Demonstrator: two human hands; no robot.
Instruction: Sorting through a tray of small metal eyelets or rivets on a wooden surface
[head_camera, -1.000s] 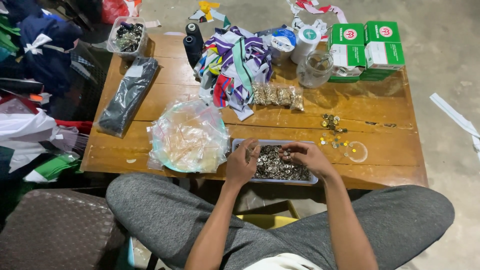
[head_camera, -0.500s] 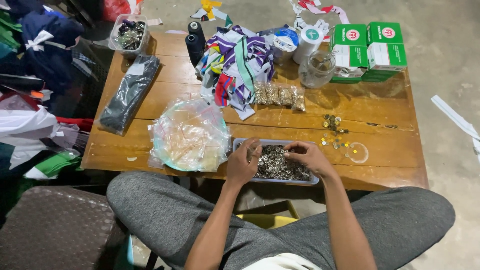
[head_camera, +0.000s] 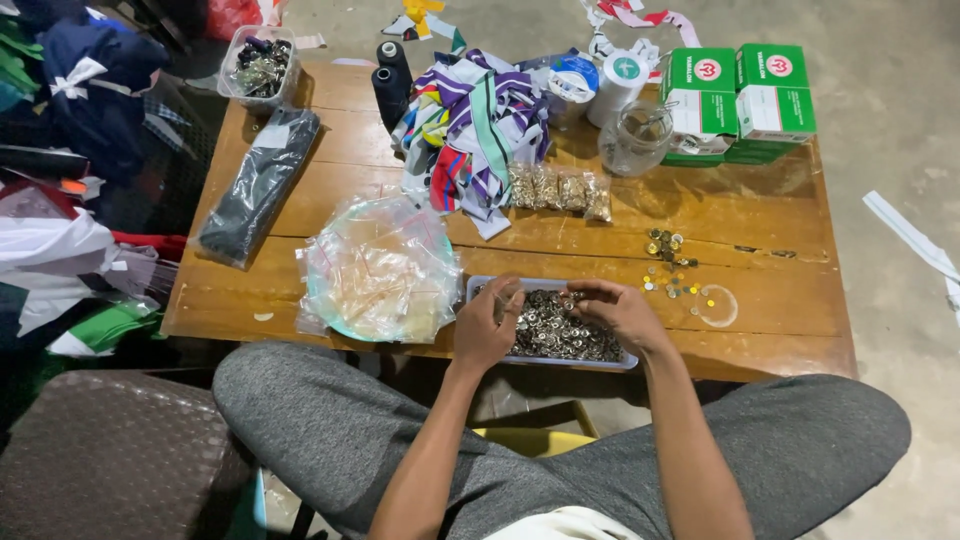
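- Head view: tray of small metal fasteners (head_camera: 560, 330) at the near table edge, both hands in it.
- Left hand (head_camera: 484, 328): fingers curled, pinching something tiny; can't tell what.
- Right hand (head_camera: 618, 312): fingers bent, tips on the fasteners.
- Bagged plate (head_camera: 375, 270) just left; loose gold pieces (head_camera: 668, 248) right, nothing blocking.

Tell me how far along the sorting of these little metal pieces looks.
Done: small packets lie filled, and a few loose pieces sit aside. In hand: left hand and right hand pick through the tray. Left: the tray looks mostly full.
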